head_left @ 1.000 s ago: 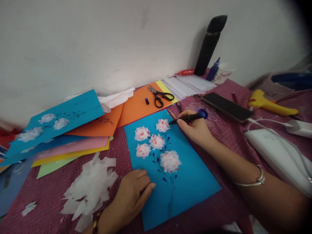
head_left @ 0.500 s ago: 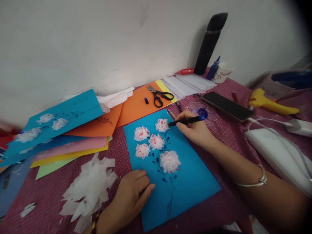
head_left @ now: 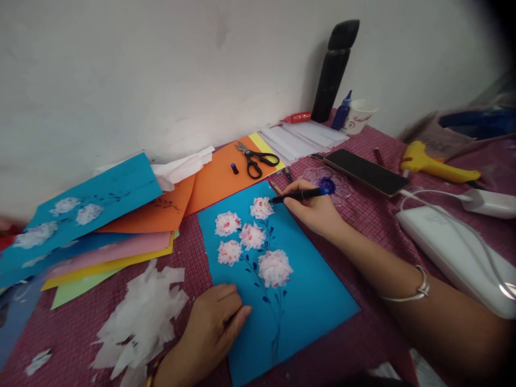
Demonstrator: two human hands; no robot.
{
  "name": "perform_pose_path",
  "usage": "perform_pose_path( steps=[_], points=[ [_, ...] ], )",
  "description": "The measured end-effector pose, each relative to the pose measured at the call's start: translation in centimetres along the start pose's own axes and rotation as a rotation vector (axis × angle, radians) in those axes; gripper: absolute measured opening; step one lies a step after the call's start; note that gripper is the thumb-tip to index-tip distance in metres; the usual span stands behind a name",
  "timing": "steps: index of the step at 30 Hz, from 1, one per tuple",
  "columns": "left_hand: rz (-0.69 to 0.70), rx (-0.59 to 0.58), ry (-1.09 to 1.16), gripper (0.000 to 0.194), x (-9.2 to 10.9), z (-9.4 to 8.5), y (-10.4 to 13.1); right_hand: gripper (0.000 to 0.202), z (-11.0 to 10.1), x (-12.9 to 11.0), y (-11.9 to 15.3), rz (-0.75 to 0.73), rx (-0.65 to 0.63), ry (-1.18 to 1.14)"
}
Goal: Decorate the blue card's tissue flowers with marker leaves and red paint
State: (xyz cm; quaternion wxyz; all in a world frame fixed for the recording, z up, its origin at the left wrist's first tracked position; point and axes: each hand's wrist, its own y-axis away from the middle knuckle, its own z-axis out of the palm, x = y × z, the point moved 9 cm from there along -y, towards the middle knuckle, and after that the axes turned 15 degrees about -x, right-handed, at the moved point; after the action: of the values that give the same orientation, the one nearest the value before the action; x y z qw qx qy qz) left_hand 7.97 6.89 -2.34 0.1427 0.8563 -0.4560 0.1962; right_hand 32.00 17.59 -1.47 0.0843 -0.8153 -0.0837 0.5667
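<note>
On the blue sheet of paper (head_left: 314,301) are several raised white flowers with red flecks and painted dark-blue stems and leaves. My right hand (head_left: 314,209) is closed around a black marker pen with a blue end (head_left: 300,195). Its tip is at the right edge of the top flower (head_left: 262,207); I cannot tell whether it touches. My left hand (head_left: 215,325) rests palm down on the sheet's left edge, fingers loosely bent and thumb apart, holding nothing visible. Beside it lies a heap of white tissue pieces (head_left: 141,317). A small blue-and-black pen cap (head_left: 234,169) lies on orange paper.
Black-handled scissors (head_left: 256,161) lie on the orange paper (head_left: 213,180). Stacked coloured sheets and another blue flower picture (head_left: 108,193) are at left. To the right are a clear palette with blue paint (head_left: 328,185), a phone (head_left: 366,171), a yellow glue gun (head_left: 439,164) and a white power strip (head_left: 451,252).
The whole view has shifted slightly, so everything appears a little further left. My right hand still grips the marker by the top flower, and my left hand stays on the paper.
</note>
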Motion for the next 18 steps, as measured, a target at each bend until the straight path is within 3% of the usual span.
perform_pose_path(
  steps=[7,14,18],
  points=[
    [-0.001,0.019,0.016,0.039,0.2,-0.3,-0.1,0.011,-0.7,-0.7,0.1,-0.061,0.086,-0.006],
    [-0.011,0.004,0.021,0.041,0.1,-0.1,-0.1,0.012,0.3,-0.6,0.1,-0.082,-0.018,0.021],
    [-0.019,0.004,0.023,0.043,-0.1,0.0,0.0,0.01,0.1,-0.6,0.1,-0.08,0.003,-0.013]
  ],
)
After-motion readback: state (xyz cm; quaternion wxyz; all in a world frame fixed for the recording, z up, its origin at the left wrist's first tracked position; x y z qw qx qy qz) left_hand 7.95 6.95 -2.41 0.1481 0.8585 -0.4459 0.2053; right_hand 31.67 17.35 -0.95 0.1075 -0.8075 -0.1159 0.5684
